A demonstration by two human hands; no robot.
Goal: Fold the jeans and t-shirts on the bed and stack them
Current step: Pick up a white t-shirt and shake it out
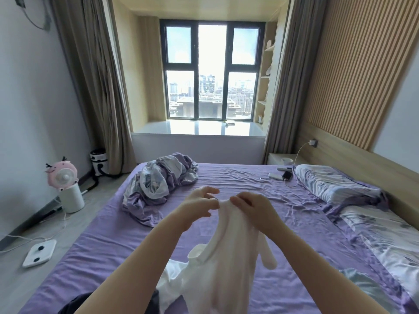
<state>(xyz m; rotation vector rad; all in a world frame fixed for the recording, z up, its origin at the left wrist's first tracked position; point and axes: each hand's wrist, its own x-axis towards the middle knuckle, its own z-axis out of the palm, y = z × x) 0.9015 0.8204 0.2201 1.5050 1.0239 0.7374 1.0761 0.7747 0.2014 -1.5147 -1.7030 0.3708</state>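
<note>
Both hands, left (199, 206) and right (251, 206), pinch the top edge of a white t-shirt (226, 257), dangling it over the purple bed (260, 184).

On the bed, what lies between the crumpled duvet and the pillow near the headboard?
In the head view, mostly bare purple sheet lies between the duvet and the pillow. Close to the pillow lie a phone, a white device and a cable.

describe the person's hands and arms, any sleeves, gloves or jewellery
Both arms are bare all the way from the bottom edge of the picture to the wrists: no sleeves or cuffs show. The left hand and right hand wear no gloves, and no watch, bracelet or ring can be seen. The fingernails look short; the blur hides any polish.
</note>
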